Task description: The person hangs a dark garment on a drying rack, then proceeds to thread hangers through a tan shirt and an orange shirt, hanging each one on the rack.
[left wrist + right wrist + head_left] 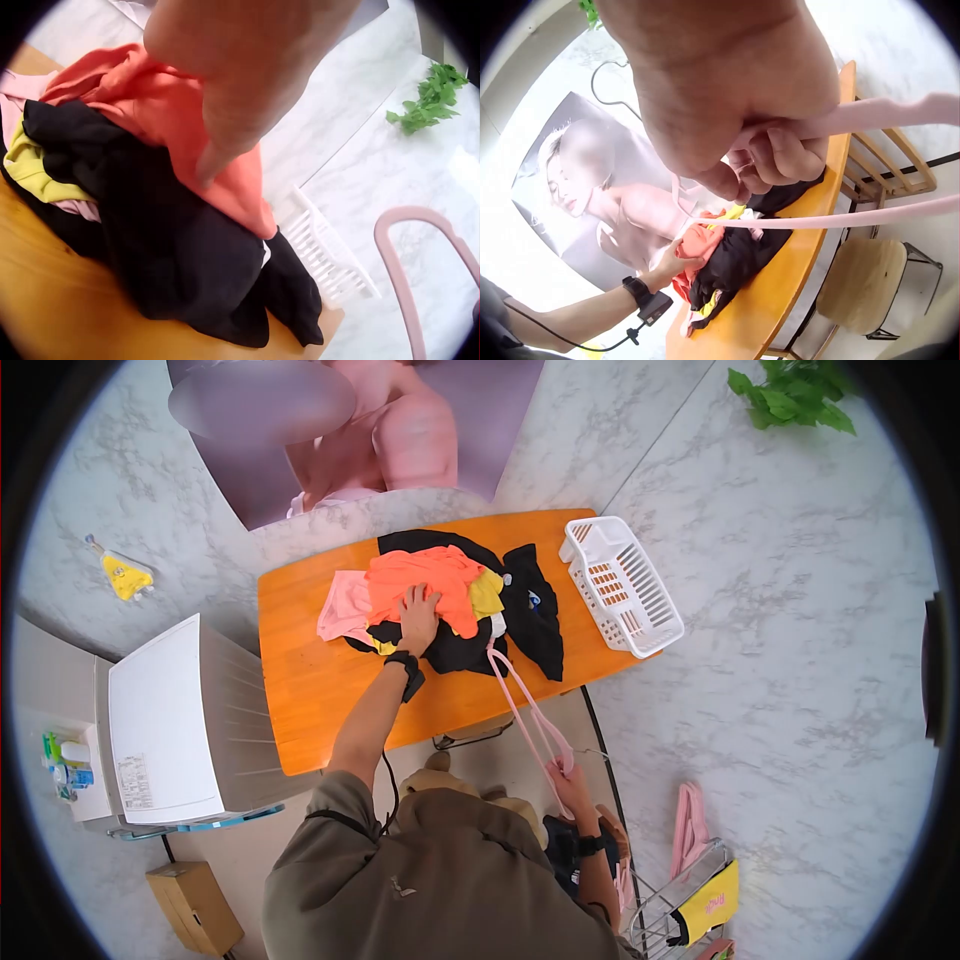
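Observation:
A pile of clothes lies on the orange wooden table (310,725). My left hand (418,622) rests on the coral-orange garment (385,575) on top, fingers spread over the cloth. Under and around it lie black clothing (180,232), a yellow piece (487,597) and a pink piece (343,600). Off the table's front edge, my right hand (572,788) grips a pink clothes hanger (892,112), fingers curled round its bar. Its metal hook (594,86) shows past the hand in the right wrist view, and the hanger's far end reaches the pile in the head view.
A white plastic basket (650,595) stands at the table's right end. To the left is a white cabinet-like appliance (160,720), with a cardboard box (195,910) on the floor. A metal rack (655,905) with hanging items is at lower right; a stool (862,289) stands by the table.

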The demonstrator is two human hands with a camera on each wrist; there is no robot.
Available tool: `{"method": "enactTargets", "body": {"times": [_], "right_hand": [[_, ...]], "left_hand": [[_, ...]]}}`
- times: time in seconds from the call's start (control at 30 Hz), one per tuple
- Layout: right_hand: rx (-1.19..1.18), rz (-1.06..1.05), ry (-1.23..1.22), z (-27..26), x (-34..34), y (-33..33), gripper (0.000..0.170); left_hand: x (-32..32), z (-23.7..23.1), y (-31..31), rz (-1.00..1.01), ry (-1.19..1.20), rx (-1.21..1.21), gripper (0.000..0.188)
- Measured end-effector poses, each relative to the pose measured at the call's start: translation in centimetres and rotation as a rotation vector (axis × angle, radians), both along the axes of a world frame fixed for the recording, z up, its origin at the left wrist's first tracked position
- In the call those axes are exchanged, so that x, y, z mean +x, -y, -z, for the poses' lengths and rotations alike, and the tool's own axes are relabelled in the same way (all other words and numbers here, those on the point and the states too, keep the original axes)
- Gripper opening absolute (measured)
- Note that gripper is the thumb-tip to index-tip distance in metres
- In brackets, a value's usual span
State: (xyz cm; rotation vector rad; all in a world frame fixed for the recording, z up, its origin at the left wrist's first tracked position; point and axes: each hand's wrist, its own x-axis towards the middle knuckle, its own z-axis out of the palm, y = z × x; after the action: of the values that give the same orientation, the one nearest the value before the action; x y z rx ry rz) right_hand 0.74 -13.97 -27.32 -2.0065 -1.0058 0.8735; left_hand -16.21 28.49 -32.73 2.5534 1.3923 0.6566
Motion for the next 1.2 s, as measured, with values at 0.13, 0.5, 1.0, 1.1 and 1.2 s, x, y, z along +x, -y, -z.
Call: {"method": "enactTargets", "body": {"times": [0.13,0.5,1.0,1.1,1.2], "right_hand": [[0.069,0.033,-0.037,0.6,0.7,-0.8,0.017],[0.155,0.042,-0.246,1.8,2.0,-4.3,0.010],[0.324,0.043,-0.484,-9.9,2.8,-8.6,0.022],[0.366,0.025,-0.489,-10.8,4.4,-7.3,0.020],[0.338,0.014,-0.475,-10.5,5.7,-5.6,0.030]], "left_hand": [[-0.3,0.4,-0.4,0.068,0.375,-0.229,0.046],[-9.1,-14.2,-1.1,-0.012,1.319,-0.318,0.026],[0.6,-21.9,13.4,0.300,1.464,-1.246,0.024],[3.6,-21.8,14.8,0.301,1.388,-1.401,0.024],[6.5,-22.9,16.4,0.383,1.284,-1.476,0.025]]}}
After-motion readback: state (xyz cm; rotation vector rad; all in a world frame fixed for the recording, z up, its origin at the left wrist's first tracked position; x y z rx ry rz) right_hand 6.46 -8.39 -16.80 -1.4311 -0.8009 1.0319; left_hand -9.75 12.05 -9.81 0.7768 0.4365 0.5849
